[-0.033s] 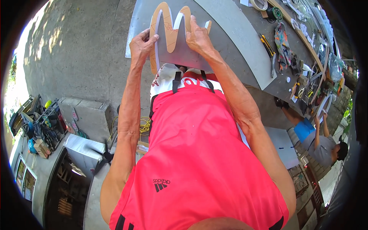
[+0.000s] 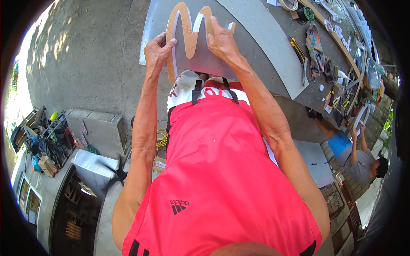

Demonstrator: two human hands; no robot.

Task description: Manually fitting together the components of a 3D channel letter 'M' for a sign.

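A large wavy letter-shaped cutout (image 2: 186, 40), tan on its face with a white strip along its edge, stands in front of me. My left hand (image 2: 158, 51) grips its left leg, fingers curled on the white edge. My right hand (image 2: 222, 40) holds the right side, fingers pressing the white strip near the top. The cutout's lower part rests against a grey sheet (image 2: 260, 38) lying beneath it. My red sleeveless top (image 2: 222, 170) fills the lower middle of the view.
A long bench (image 2: 318, 91) at the right carries several hand tools, tape rolls and scraps. Another person (image 2: 356, 160) in blue and grey crouches at the right. Crates of tools (image 2: 49, 143) and a concrete block sit at the left; a yellow cord (image 2: 161, 138) lies on the concrete floor.
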